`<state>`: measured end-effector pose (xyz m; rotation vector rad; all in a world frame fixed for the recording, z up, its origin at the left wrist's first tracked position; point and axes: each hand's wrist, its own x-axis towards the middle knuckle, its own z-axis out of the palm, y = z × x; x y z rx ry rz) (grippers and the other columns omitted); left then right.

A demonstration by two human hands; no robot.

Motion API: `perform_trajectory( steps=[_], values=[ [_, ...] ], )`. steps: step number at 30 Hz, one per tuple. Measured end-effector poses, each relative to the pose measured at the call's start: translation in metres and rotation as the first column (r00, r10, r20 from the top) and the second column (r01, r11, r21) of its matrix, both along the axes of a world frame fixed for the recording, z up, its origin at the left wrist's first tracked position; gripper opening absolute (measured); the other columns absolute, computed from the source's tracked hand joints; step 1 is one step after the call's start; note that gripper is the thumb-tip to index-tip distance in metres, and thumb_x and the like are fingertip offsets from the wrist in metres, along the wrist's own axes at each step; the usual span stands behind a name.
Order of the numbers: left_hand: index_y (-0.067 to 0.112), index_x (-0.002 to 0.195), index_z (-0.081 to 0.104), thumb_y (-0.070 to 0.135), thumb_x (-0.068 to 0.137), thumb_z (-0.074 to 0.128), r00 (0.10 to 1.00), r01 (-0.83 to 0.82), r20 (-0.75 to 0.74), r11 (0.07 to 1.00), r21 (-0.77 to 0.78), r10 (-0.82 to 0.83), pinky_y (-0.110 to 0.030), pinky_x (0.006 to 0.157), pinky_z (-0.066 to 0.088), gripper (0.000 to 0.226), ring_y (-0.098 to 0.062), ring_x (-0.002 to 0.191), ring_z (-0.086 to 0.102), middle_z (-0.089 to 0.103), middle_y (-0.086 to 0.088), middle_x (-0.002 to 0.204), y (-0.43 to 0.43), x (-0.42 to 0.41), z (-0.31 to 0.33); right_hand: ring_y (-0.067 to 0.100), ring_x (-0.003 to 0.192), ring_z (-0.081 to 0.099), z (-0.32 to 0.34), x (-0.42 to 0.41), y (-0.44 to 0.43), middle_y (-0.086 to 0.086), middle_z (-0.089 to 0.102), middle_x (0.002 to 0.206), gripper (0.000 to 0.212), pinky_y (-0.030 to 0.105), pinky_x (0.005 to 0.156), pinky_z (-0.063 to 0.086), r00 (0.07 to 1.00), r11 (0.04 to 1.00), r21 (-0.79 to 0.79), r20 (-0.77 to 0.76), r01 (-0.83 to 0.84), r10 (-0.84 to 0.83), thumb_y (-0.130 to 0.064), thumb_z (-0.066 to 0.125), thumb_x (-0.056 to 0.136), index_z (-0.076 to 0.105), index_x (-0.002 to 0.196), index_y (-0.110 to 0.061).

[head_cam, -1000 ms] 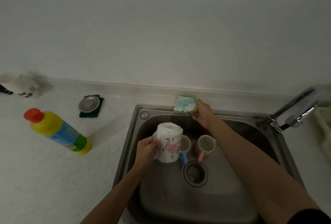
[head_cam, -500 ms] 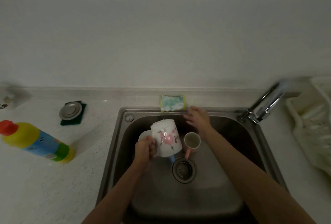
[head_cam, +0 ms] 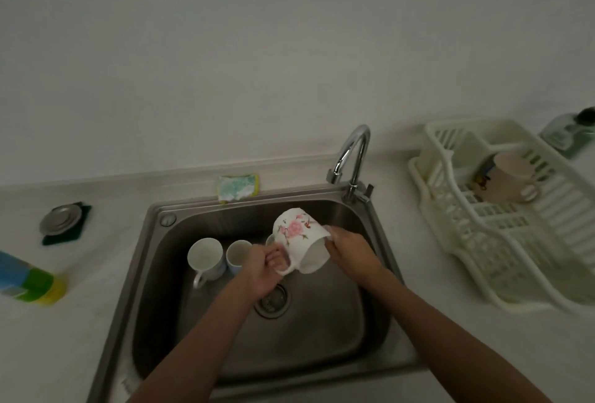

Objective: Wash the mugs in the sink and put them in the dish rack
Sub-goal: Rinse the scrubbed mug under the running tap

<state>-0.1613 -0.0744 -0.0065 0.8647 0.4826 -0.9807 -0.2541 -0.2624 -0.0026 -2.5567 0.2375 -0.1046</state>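
Since a second ago the right hand (head_cam: 349,253) has left the sponge (head_cam: 238,188) on the back rim of the sink (head_cam: 154,261) and come to the floral mug (head_cam: 301,243), and the view has swung so that the dish rack (head_cam: 502,229) now shows in full. The floral mug is held above the sink basin, tilted with its base up and toward the faucet (head_cam: 352,158) and its open mouth facing down toward the person. The left hand (head_cam: 262,269) has its fingers curled through and around the mug's handle. The right hand touches the mug's rim on the side nearest the dish rack; its fingers seem to wrap the rim, though the angle hides whether they actually clamp it.

On the sink floor, toward the side away from the dish rack, a white mug (head_cam: 206,256) stands upright with its handle pointing toward the person, and a smaller mug (head_cam: 238,254) stands just beside it, partly behind the left hand. The drain (head_cam: 273,301) lies below the left wrist.

The dish rack sits on the counter beside the sink on the faucet side, holding one pale mug (head_cam: 507,180) that looks to be lying on its side. On the counter on the sink's other side are a round metal stopper (head_cam: 59,219) on a dark pad and a detergent bottle (head_cam: 30,283) at the frame edge.
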Motion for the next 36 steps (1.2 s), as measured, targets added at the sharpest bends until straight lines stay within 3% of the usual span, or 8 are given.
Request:
perform_trajectory(
  steps=[3, 5, 11, 18, 23, 29, 32, 36],
  values=[
    [0.006, 0.089, 0.05, 0.009, 0.096, 0.044, 0.889, 0.175, 0.33, 0.901, 0.397, -0.318, -0.026, 0.052, 0.04, 0.01, -0.015, 0.054, 0.051, 0.051, -0.009, 0.063, -0.022, -0.011, -0.009, 0.024, 0.097, 0.066, 0.011, -0.005, -0.02, 0.008, 0.066, 0.115, 0.031, 0.031, 0.081, 0.052, 0.998, 0.989, -0.14, -0.053, -0.046, 0.039, -0.028, 0.042, 0.1, 0.055, 0.124, -0.012],
    [0.007, 0.099, 0.049, 0.015, 0.097, 0.047, 0.801, 0.158, 0.415, 0.821, 0.549, -0.431, -0.026, 0.048, 0.039, 0.009, -0.017, 0.056, 0.051, 0.054, -0.011, 0.07, -0.036, -0.022, -0.016, 0.029, 0.093, 0.066, 0.017, -0.001, -0.03, 0.012, 0.068, 0.11, 0.027, 0.039, 0.081, 0.054, 0.994, 0.972, -0.229, -0.11, -0.047, 0.022, -0.023, 0.039, 0.099, 0.056, 0.116, -0.01],
    [0.013, 0.1, 0.058, 0.031, 0.096, 0.047, 0.602, 0.139, 0.448, 0.639, 0.756, -0.661, -0.031, 0.052, 0.05, 0.021, -0.024, 0.076, 0.062, 0.062, -0.007, 0.086, -0.048, -0.041, -0.029, 0.032, 0.09, 0.066, 0.027, -0.001, -0.046, 0.018, 0.068, 0.104, 0.029, 0.044, 0.08, 0.055, 0.965, 0.953, -0.282, -0.261, -0.111, 0.035, -0.015, 0.04, 0.094, 0.058, 0.114, -0.004],
    [0.025, 0.09, 0.055, 0.029, 0.104, 0.036, 0.394, 0.163, 0.558, 0.652, 0.74, -0.731, -0.028, 0.066, 0.046, 0.024, -0.017, 0.078, 0.051, 0.053, -0.004, 0.083, -0.04, -0.057, -0.03, 0.029, 0.09, 0.064, 0.014, 0.0, -0.061, 0.016, 0.066, 0.103, 0.031, 0.042, 0.08, 0.055, 0.946, 0.968, -0.231, -0.323, -0.094, 0.015, -0.023, 0.041, 0.094, 0.061, 0.111, -0.007],
    [0.018, 0.106, 0.059, 0.036, 0.102, 0.04, 0.518, 0.122, 0.584, 0.731, 0.672, -0.624, -0.022, 0.07, 0.052, 0.027, -0.021, 0.102, 0.059, 0.053, -0.007, 0.12, -0.037, -0.052, -0.031, 0.015, 0.079, 0.063, 0.008, 0.005, -0.078, -0.003, 0.068, 0.086, 0.023, 0.035, 0.077, 0.055, 0.973, 0.995, -0.019, -0.21, 0.096, -0.098, -0.038, 0.048, 0.09, 0.067, 0.091, -0.025],
    [0.021, 0.113, 0.055, 0.034, 0.103, 0.037, 0.582, 0.127, 0.603, 0.794, 0.595, -0.545, -0.025, 0.063, 0.042, 0.025, -0.014, 0.076, 0.048, 0.055, -0.002, 0.088, -0.043, -0.047, -0.027, 0.023, 0.096, 0.064, 0.024, 0.017, -0.105, 0.006, 0.067, 0.11, 0.029, 0.034, 0.087, 0.048, 0.88, 0.875, 0.14, 0.037, 0.464, -0.473, -0.032, 0.053, 0.092, 0.068, 0.112, -0.016],
    [0.025, 0.101, 0.056, 0.034, 0.104, 0.036, 0.586, 0.1, 0.616, 0.802, 0.589, -0.526, -0.029, 0.062, 0.039, 0.022, -0.015, 0.07, 0.045, 0.051, -0.005, 0.078, -0.048, -0.042, -0.026, 0.026, 0.111, 0.06, 0.03, 0.023, -0.112, 0.011, 0.053, 0.133, 0.046, 0.034, 0.099, 0.044, 0.864, 0.852, 0.157, -0.03, 0.5, -0.502, -0.028, 0.054, 0.092, 0.055, 0.134, -0.009],
    [0.021, 0.085, 0.053, 0.036, 0.102, 0.037, 0.603, 0.105, 0.611, 0.81, 0.577, -0.513, -0.031, 0.062, 0.036, 0.028, -0.013, 0.066, 0.04, 0.043, -0.004, 0.072, -0.055, -0.035, -0.018, 0.025, 0.12, 0.055, 0.033, 0.028, -0.114, 0.01, 0.055, 0.136, 0.045, 0.031, 0.101, 0.041, 0.884, 0.874, 0.128, -0.063, 0.468, -0.464, -0.025, 0.055, 0.093, 0.055, 0.134, -0.007]
  ],
)
